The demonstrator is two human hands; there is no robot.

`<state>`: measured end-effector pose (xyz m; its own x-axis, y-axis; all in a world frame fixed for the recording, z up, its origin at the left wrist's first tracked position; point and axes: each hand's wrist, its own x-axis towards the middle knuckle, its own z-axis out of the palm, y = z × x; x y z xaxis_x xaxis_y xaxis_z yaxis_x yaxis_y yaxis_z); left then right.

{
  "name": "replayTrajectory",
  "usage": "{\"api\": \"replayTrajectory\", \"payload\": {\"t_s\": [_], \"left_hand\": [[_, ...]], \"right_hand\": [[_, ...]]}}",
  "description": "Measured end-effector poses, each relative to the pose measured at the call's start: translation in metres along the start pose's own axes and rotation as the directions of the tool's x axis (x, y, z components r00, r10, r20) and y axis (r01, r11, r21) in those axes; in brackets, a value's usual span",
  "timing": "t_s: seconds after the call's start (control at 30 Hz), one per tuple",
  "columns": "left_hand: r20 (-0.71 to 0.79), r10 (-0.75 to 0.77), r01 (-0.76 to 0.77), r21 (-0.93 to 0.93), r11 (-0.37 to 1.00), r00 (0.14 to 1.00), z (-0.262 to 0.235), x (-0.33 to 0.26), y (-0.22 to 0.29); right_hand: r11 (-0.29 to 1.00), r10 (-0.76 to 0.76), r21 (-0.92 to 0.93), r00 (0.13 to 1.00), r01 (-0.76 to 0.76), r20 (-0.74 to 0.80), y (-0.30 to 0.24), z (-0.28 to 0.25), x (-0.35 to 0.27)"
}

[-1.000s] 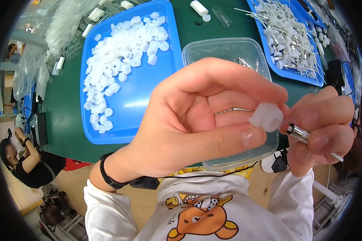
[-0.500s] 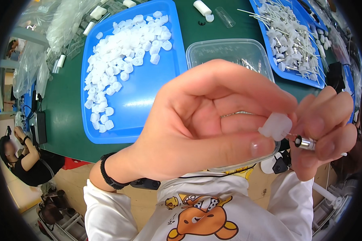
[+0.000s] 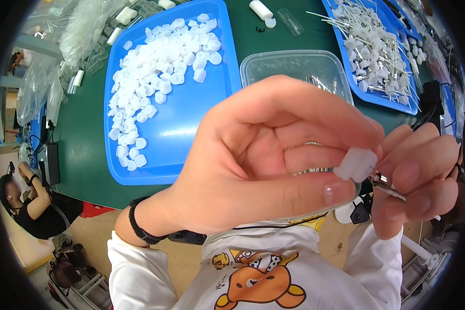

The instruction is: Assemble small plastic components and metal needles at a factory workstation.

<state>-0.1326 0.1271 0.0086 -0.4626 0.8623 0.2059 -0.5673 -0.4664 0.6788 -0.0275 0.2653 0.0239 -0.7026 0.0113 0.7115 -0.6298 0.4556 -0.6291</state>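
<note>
Between thumb and index finger, my left hand (image 3: 227, 170) pinches a small translucent white plastic cap (image 3: 355, 165). Close on its right, my right hand (image 3: 421, 178) grips a slim metal-tipped piece (image 3: 389, 189) between thumb and fingers. Its shiny end slants up toward the cap, with fine reddish wire-like strands in the narrow space between them. Whether the two parts touch I cannot tell. A short white end of the held piece sticks out beyond my right fingers. Behind my left hand is a clear plastic box (image 3: 253, 59) with thin metal pieces, partly hidden.
A blue tray (image 3: 191, 147) at left carries a heap of similar white caps. Another blue tray (image 3: 364, 97) at far right holds caps with thin rods. A white cylinder (image 3: 260, 9) and a clear tube (image 3: 290, 22) lie at the back. A person (image 3: 33, 206) sits at far left.
My right hand has tilted and lowered slightly, so the metal piece now slants and shows its side rather than its dark round end. My left hand and the cap have barely shifted.
</note>
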Motion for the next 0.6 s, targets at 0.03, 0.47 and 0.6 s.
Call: {"api": "replayTrajectory", "payload": {"t_s": [0.03, 0.47, 0.6], "left_hand": [[-0.007, -0.013, 0.013, 0.004, 1.0, 1.0, 0.001, 0.0, 0.001], [-0.032, -0.089, 0.093, 0.132, 0.987, 0.995, 0.007, 0.002, 0.006], [0.03, -0.11, 0.096, 0.292, 0.952, 0.993, 0.002, 0.002, 0.007]], "right_hand": [[1.0, -0.006, -0.011, 1.0, 0.006, -0.025, -0.001, -0.001, -0.001], [0.999, 0.036, 0.035, 0.975, -0.03, -0.217, 0.001, 0.004, -0.004], [0.938, 0.218, 0.314, 0.952, -0.145, -0.213, 0.01, -0.003, -0.007]]}}
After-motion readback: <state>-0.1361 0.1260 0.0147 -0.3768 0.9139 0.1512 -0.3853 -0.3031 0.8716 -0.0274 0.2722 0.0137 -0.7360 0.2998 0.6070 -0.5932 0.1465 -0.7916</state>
